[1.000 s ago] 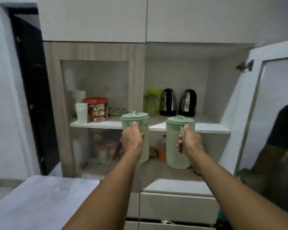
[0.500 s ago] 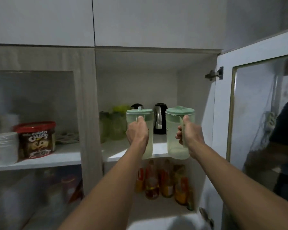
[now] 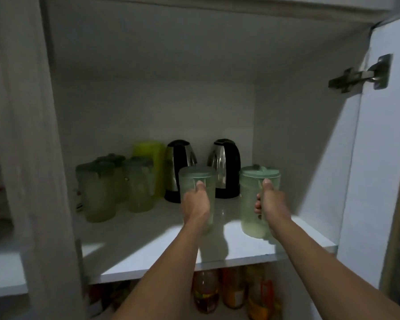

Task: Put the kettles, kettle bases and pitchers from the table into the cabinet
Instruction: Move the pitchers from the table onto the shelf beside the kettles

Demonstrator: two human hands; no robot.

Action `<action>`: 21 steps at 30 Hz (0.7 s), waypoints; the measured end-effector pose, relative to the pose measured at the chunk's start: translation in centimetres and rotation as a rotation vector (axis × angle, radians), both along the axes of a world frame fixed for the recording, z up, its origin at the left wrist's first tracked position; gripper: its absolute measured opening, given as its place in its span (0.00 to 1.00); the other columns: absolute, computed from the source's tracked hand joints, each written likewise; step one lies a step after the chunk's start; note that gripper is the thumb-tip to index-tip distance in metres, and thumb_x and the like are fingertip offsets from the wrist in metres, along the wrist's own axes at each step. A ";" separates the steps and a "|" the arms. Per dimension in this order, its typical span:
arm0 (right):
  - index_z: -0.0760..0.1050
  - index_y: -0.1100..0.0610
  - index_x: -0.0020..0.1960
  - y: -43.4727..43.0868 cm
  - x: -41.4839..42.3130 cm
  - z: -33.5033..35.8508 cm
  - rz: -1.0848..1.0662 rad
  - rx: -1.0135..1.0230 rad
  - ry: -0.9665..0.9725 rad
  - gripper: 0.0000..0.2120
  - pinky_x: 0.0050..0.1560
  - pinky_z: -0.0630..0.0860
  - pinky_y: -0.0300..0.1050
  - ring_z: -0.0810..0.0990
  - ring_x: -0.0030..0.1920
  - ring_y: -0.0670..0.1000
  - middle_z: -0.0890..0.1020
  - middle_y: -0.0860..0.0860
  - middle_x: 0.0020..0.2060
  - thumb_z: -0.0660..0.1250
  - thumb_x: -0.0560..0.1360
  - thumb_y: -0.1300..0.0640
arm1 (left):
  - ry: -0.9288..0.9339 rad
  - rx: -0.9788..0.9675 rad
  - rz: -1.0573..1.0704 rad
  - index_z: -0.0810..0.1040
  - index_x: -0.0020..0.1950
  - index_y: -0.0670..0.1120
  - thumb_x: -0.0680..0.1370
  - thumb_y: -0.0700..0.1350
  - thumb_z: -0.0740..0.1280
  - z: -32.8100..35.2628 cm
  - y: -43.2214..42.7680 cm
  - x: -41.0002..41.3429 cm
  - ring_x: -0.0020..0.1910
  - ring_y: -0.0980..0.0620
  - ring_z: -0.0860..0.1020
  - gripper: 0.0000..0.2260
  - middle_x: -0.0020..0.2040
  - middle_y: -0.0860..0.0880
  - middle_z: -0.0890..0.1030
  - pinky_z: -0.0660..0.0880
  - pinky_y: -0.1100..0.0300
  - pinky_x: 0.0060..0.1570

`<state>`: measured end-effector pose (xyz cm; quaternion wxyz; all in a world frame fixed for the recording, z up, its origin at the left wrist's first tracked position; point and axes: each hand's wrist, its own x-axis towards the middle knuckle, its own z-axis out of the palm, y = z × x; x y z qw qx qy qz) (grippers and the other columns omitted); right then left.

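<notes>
My left hand (image 3: pixel 195 204) grips the handle of a pale green lidded pitcher (image 3: pixel 197 179), held over the white cabinet shelf (image 3: pixel 148 245). My right hand (image 3: pixel 269 204) grips a second green pitcher (image 3: pixel 252 199), which is at or just above the shelf near its right front. Behind them stand two steel-and-black kettles (image 3: pixel 179 162) (image 3: pixel 225 160) at the back of the shelf. Several more green pitchers (image 3: pixel 97 190) (image 3: pixel 140 185) stand at the left, with a brighter yellow-green one (image 3: pixel 148 148) behind them.
The cabinet door (image 3: pixel 374 158) stands open on the right with its hinge (image 3: pixel 358 75) at the top. A wooden divider (image 3: pixel 32 158) bounds the shelf on the left. Bottles (image 3: pixel 231 289) fill the shelf below.
I have moved closer to the cabinet. Both hands carried the pitchers forward and over the shelf, in front of the kettles.
</notes>
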<state>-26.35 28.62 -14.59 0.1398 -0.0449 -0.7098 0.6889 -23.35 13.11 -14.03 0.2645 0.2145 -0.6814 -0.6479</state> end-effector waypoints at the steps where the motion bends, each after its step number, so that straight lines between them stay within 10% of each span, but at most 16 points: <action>1: 0.72 0.57 0.35 -0.1 -2.0 -0.1 -0.017 -0.018 -0.009 0.25 0.37 0.70 0.47 0.73 0.29 0.53 0.75 0.54 0.28 0.54 0.83 0.43 | -0.012 -0.011 0.017 0.78 0.58 0.37 0.82 0.54 0.57 -0.1 -0.1 -1.5 0.45 0.44 0.74 0.22 0.49 0.42 0.78 0.66 0.57 0.45; 11: 0.73 0.55 0.32 -0.4 -19.2 -0.3 -0.020 -0.010 -0.109 0.28 0.49 0.75 0.55 0.78 0.41 0.58 0.79 0.59 0.38 0.51 0.72 0.33 | 0.070 0.051 0.059 0.57 0.76 0.38 0.77 0.53 0.66 0.5 1.1 -15.7 0.69 0.38 0.70 0.34 0.72 0.38 0.69 0.67 0.49 0.69; 16: 0.70 0.51 0.31 0.6 -23.1 -0.1 0.043 0.012 -0.104 0.27 0.43 0.67 0.47 0.74 0.41 0.56 0.75 0.58 0.40 0.50 0.67 0.29 | 0.216 -0.019 0.025 0.62 0.73 0.39 0.76 0.50 0.67 -0.1 1.9 -19.4 0.64 0.40 0.75 0.29 0.67 0.39 0.75 0.71 0.46 0.66; 21: 0.78 0.62 0.50 1.9 -22.5 -0.4 0.167 -0.095 -0.177 0.33 0.40 0.72 0.43 0.77 0.38 0.54 0.80 0.57 0.42 0.58 0.76 0.30 | 0.215 -0.123 0.032 0.70 0.68 0.36 0.70 0.72 0.60 -1.6 1.9 -20.5 0.61 0.41 0.78 0.43 0.62 0.38 0.78 0.74 0.48 0.64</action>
